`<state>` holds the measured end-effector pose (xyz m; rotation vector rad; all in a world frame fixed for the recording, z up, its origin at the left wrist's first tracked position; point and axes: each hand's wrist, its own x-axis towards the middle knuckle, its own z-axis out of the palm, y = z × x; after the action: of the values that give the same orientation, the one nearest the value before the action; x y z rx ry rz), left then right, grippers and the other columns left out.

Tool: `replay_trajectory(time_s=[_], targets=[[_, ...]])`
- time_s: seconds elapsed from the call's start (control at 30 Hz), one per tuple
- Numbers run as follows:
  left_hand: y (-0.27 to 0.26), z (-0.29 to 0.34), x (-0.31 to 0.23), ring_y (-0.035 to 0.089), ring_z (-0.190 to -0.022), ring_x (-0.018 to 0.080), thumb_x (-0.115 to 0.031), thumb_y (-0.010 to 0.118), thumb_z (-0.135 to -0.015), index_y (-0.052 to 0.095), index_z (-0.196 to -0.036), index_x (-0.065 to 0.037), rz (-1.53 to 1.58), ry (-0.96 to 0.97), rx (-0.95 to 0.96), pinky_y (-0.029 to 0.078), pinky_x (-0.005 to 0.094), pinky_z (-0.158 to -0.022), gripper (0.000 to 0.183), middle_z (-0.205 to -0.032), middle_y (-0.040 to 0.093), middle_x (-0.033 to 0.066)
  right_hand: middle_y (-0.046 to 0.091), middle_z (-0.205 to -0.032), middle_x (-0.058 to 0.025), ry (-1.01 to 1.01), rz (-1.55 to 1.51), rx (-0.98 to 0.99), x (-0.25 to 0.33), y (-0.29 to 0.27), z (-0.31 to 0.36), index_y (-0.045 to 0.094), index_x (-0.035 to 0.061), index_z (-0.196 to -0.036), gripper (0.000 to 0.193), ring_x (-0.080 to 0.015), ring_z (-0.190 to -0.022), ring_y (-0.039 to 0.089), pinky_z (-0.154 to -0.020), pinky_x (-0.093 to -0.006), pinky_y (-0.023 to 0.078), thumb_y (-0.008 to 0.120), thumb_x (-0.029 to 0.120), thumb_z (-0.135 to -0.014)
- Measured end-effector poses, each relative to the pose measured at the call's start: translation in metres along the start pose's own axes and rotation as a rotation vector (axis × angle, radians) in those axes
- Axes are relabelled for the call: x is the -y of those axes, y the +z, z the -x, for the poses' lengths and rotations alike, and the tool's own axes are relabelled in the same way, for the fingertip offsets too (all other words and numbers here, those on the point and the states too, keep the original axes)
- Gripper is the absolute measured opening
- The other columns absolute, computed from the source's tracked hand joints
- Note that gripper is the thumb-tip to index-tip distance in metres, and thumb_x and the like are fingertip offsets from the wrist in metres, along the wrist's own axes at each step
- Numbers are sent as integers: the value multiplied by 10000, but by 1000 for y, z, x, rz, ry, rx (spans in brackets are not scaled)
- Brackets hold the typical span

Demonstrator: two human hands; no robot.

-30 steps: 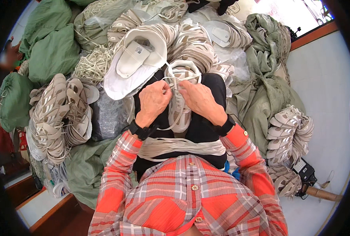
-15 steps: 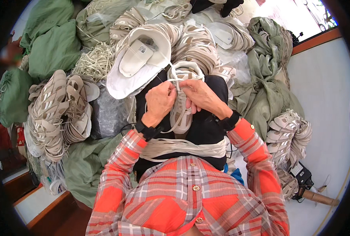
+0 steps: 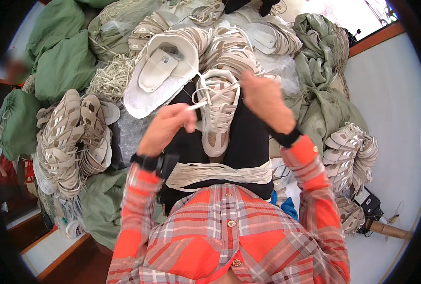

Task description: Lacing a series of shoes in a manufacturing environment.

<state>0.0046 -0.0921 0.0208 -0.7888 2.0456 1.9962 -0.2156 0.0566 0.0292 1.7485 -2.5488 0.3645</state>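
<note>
A beige and white sneaker upper (image 3: 218, 124) rests between my black-clad thighs, its toe toward me and its opening away. Laces cross its front in rows. My left hand (image 3: 167, 127), left of the upper, is closed on a white shoelace (image 3: 197, 106) that runs to the lacing. My right hand (image 3: 267, 102) is lifted at the upper's right side, slightly smeared by motion; its fingers are pinched together where the other lace end leads from the eyelets. A hank of pale laces (image 3: 220, 176) lies across my lap.
Stacked sneaker uppers with a white insole (image 3: 159, 71) lie just beyond my knees. More nested uppers (image 3: 61, 142) stand at left and others (image 3: 350, 156) at right. Loose laces (image 3: 110, 78) are piled at far left. Green sacks (image 3: 64, 59) and an olive sack (image 3: 317, 71) flank the heap.
My hands have moved apart from the top of the upper, the left toward me and leftward, the right away and rightward. More of the upper's lacing now shows.
</note>
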Motion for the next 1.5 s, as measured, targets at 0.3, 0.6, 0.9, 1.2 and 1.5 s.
replay_trajectory(time_s=[0.3, 0.6, 0.9, 1.2, 1.5], targets=[[23, -2, 28, 496, -1198, 243, -203, 481, -946, 592, -1130, -79, 1721, 650, 10, 212, 495, -1129, 247, -1151, 622, 88, 591, -999, -113, 344, -2088, 126, 12, 17, -2, 503, 72, -921, 68, -179, -743, 616, -566, -277, 514, 510, 139, -934], [64, -43, 53, 494, -576, 90, -145, 497, -940, 555, -894, -45, 1942, -118, 410, 421, 237, -546, 125, -657, 524, -30, 586, -885, -75, 166, -2202, -576, -41, -51, 42, 534, -6, -996, 106, -183, -796, 599, -717, -310, 527, 500, 66, -925], [65, -15, 20, 632, -853, 166, -185, 505, -935, 590, -1140, -71, 1323, -192, -117, 510, 289, -727, 250, -1038, 645, 58, 648, -844, -121, 498, -1056, -1347, -108, -116, 117, 579, -61, -1009, 211, -158, -638, 620, -589, -292, 541, 593, 117, -895], [45, -68, -28, 526, -871, 240, -57, 574, -735, 576, -909, -59, -1323, 828, -521, 415, 335, -742, 174, -893, 552, 91, 616, -737, -81, 490, -1908, -926, -104, -89, 170, 562, -37, -1031, 196, -138, -520, 560, -482, -253, 492, 563, 118, -911], [33, -45, -33, 480, -798, 236, -74, 586, -711, 550, -791, -49, -1502, 876, -433, 385, 351, -711, 91, -779, 482, 74, 581, -706, -115, 203, -622, -254, -17, 46, 66, 627, 23, -774, 99, -255, -662, 595, -572, -364, 470, 568, 92, -815]])
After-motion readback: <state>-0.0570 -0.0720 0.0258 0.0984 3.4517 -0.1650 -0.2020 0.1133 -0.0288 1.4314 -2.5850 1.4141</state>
